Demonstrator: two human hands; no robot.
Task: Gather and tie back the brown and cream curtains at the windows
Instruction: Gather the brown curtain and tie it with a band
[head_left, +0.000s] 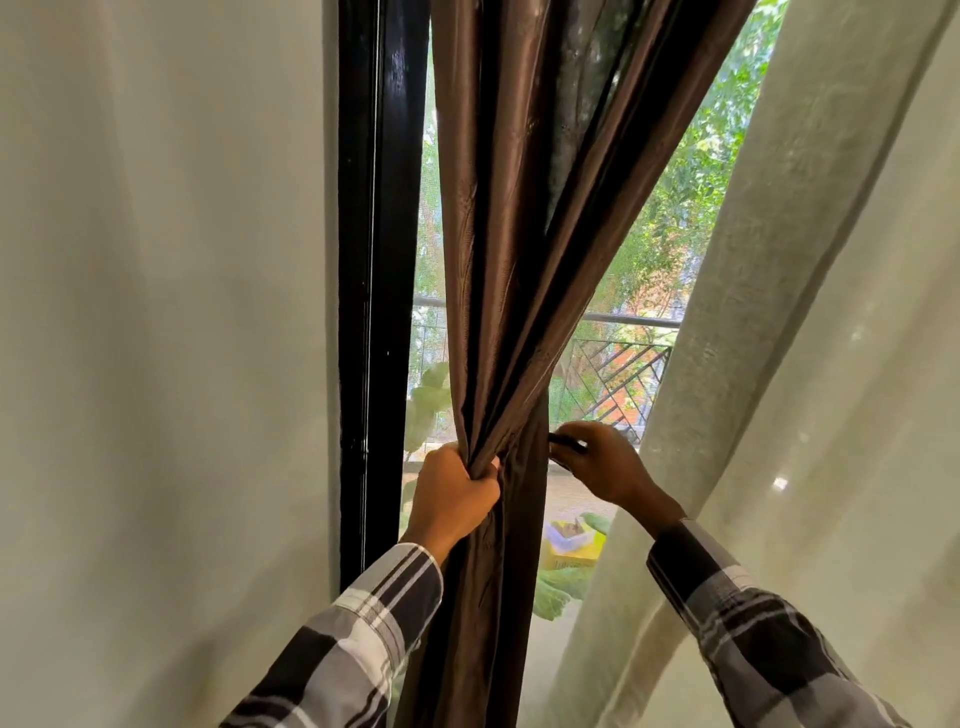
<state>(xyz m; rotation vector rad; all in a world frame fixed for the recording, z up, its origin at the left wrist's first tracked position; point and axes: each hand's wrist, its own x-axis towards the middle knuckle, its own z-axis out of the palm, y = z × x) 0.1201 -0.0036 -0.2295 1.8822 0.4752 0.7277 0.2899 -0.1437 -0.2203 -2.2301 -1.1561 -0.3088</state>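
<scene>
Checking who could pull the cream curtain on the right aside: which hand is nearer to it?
The right hand is nearer, just left of the cream curtain, pinching a dark strap. The left hand is farther left, gripping the brown curtain.

A gathered curtain (498, 260) hangs before the window (639, 291), between two other curtains (156, 312).

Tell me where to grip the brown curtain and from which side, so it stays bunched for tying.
Grip the brown curtain at its narrow waist, where the folds converge, coming from the window-frame side as the left hand does. There the pleats are pinched into one bundle a fist can close around; above they fan wide. That leaves the far side free for the right hand, which holds a dark strap-like piece.
</scene>
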